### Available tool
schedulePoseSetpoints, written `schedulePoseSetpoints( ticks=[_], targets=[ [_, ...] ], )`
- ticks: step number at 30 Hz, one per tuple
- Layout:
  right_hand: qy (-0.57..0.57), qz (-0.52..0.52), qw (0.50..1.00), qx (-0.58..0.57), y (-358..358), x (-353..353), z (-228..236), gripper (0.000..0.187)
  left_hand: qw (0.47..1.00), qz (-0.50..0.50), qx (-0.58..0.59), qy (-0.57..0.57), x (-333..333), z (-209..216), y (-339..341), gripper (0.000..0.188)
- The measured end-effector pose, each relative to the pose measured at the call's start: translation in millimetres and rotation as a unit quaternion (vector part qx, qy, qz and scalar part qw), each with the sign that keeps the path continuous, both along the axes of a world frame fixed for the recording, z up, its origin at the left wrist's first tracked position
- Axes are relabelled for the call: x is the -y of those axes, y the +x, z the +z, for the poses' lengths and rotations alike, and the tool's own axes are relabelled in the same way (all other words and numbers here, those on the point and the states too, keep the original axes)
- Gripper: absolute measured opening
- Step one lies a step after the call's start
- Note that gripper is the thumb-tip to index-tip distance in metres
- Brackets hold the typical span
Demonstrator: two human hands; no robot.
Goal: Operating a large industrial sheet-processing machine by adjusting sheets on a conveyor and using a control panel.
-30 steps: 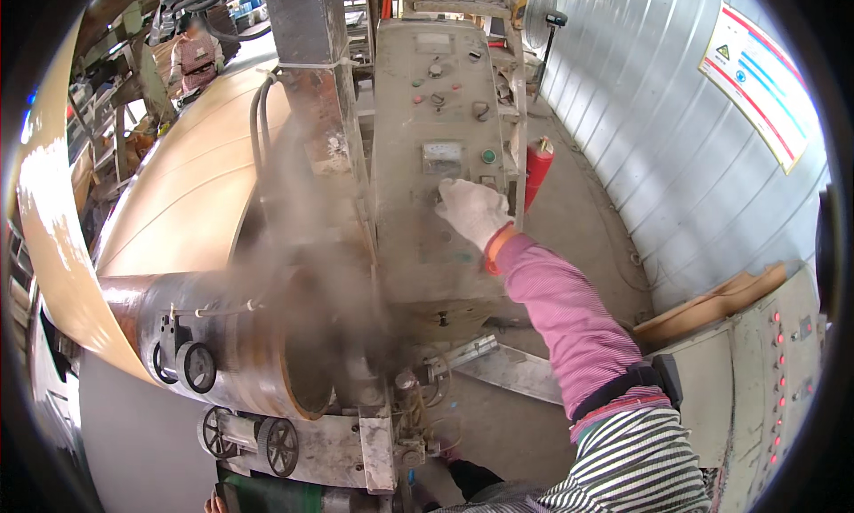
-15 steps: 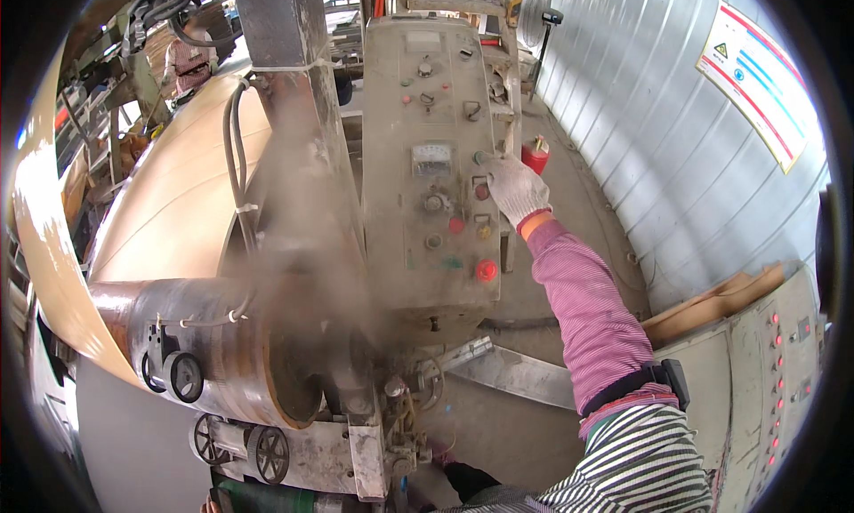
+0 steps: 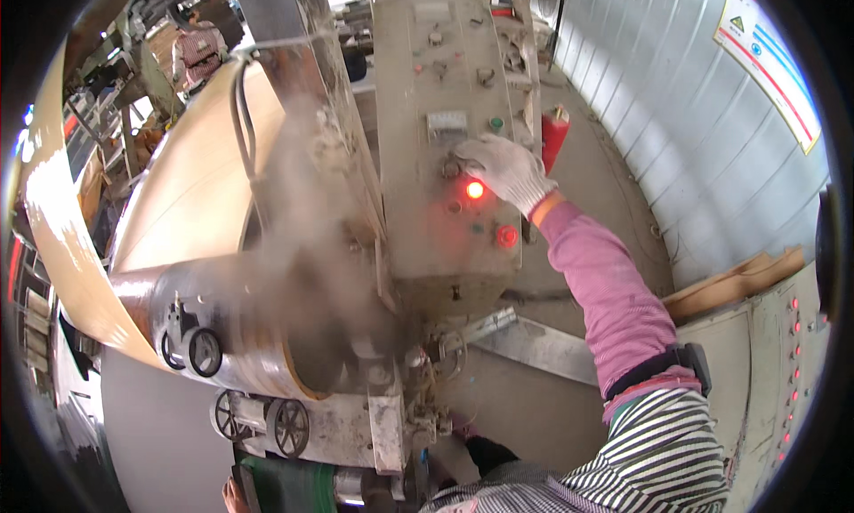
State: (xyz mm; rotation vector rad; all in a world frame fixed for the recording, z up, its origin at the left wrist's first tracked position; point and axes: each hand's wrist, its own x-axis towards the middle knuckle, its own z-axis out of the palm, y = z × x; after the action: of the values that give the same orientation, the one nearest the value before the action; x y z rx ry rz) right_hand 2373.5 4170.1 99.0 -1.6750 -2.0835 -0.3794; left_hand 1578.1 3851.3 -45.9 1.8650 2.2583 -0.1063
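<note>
My right hand (image 3: pixel 507 171), in a whitish knit glove, is stretched over a dusty grey control panel (image 3: pixel 414 228). Its fingers close round a dark rotary knob (image 3: pixel 451 168) below a small dial meter (image 3: pixel 447 124). Just under the hand a round indicator lamp (image 3: pixel 475 190) glows bright orange-red. A red mushroom button (image 3: pixel 507 236) and a green button (image 3: pixel 496 123) sit uncovered on the same panel. Bare fingers of my left hand (image 3: pixel 234 495) show at the lower edge beside a dark green roller (image 3: pixel 289 484); the rest of that hand is out of view, so its grip is unclear.
A large metal roller (image 3: pixel 213 304) with a pale sheet (image 3: pixel 191 175) stands left, behind drifting dust or steam. Handwheels (image 3: pixel 288 427) are mounted below it. A second cabinet (image 3: pixel 756 362) with red lamps is at right. A red cylinder (image 3: pixel 554 140) stands beyond the panel. A person (image 3: pixel 198 51) is far left.
My right hand has moved from the green button at the panel's right edge leftward and down to the knob. The lamp below it is now lit. The whole view has shifted slightly.
</note>
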Motion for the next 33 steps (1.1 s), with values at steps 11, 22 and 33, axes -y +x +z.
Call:
schedulePoseSetpoints(
  ticks=[11, 22, 33],
  targets=[
    [-0.079, -0.002, 0.989, 0.127, -44, -9, 8, 0.036, 0.998, 0.006, -0.021, 0.058, 29, -60, -54, 0.041],
    [-0.129, 0.044, 0.988, 0.078, -32, -10, -4, 0.038, 0.991, -0.025, -0.096, 0.088, 16, -56, -4, 0.033],
    [-0.141, 0.002, 0.982, 0.122, 16, -41, -39, 0.052, 0.991, 0.046, -0.12, -0.029, 11, -35, 20, 0.032]
  ],
)
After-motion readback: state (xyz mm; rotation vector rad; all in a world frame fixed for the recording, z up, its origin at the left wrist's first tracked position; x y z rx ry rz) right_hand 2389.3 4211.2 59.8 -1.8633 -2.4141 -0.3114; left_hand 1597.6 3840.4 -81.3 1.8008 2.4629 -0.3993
